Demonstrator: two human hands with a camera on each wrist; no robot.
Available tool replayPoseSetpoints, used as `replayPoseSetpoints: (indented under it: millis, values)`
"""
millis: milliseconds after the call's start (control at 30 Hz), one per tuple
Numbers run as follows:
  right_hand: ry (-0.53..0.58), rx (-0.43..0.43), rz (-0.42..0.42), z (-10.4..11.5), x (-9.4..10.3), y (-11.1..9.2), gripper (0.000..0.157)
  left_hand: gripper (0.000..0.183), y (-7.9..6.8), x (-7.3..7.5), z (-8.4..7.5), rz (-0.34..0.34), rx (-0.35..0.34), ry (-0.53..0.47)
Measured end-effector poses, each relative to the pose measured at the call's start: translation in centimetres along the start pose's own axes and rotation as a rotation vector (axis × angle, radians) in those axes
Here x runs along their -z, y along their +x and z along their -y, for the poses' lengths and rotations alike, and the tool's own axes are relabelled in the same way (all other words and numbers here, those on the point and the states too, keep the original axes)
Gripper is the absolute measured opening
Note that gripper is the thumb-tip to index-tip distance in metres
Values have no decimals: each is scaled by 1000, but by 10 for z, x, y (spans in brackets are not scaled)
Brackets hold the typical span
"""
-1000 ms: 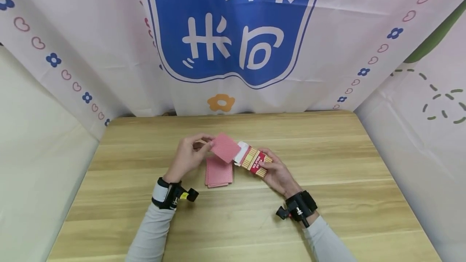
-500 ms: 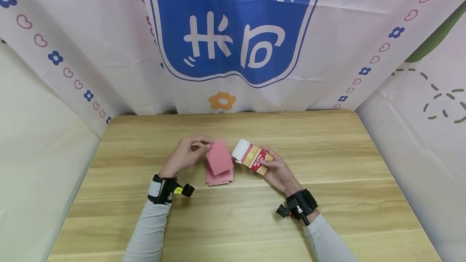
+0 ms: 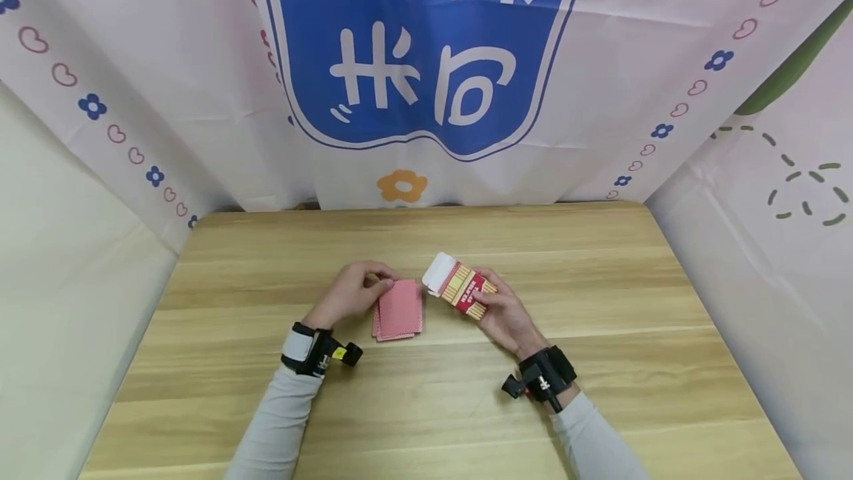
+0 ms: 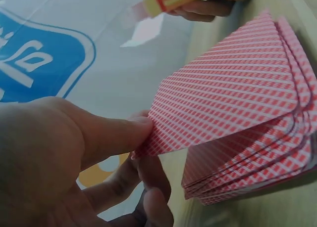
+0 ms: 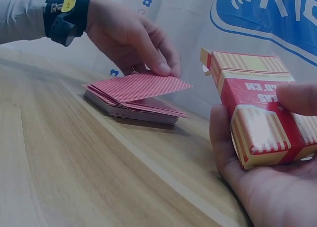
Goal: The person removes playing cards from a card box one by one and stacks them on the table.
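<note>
My left hand [image 3: 355, 292] pinches one corner of a red-patterned playing card [image 4: 223, 83] between thumb and fingers. That card tilts over a stack of playing cards [image 4: 242, 170], its far edge touching the top and the pinched corner raised. The stack, slightly uneven at its edges, lies face down on the table, as the right wrist view shows. To the right, my right hand [image 3: 506, 317] grips a yellow-striped card box [image 5: 260, 108] with a red label, thumb on its front. Its white flap [image 3: 440, 272] hangs open toward the stack. The box's inside is hidden.
The wooden table [image 3: 426, 421] extends around both hands. A white curtain [image 3: 200, 58] with a blue sign hangs along its back edge. Black camera straps [image 3: 309, 349] circle both wrists.
My left hand has brought the card from beside the box's mouth leftward and down onto the stack. The right hand and the box stay nearly in place.
</note>
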State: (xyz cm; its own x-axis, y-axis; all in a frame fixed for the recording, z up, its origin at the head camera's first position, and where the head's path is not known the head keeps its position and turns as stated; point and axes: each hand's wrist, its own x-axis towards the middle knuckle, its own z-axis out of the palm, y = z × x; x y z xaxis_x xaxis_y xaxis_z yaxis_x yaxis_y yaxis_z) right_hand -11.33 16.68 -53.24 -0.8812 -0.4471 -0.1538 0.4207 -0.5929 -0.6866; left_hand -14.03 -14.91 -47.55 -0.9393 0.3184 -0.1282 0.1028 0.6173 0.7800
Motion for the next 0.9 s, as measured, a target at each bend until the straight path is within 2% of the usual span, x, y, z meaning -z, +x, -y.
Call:
replayPoseSetpoints:
  millis: [200,433,767,900]
  values:
    - [13,-13,-2,0,1,1,44,17,1,-8,-1,-38,15,67]
    - [22,-15,-12,-1,0,1,46,17,2,-12,-1,-80,-20,132]
    - [-8,-8,11,2,-2,2,45,16,3,-16,-2,-115,-35,198]
    - [-1,-11,-6,1,-2,1,45,15,4,-17,0,-111,-27,196]
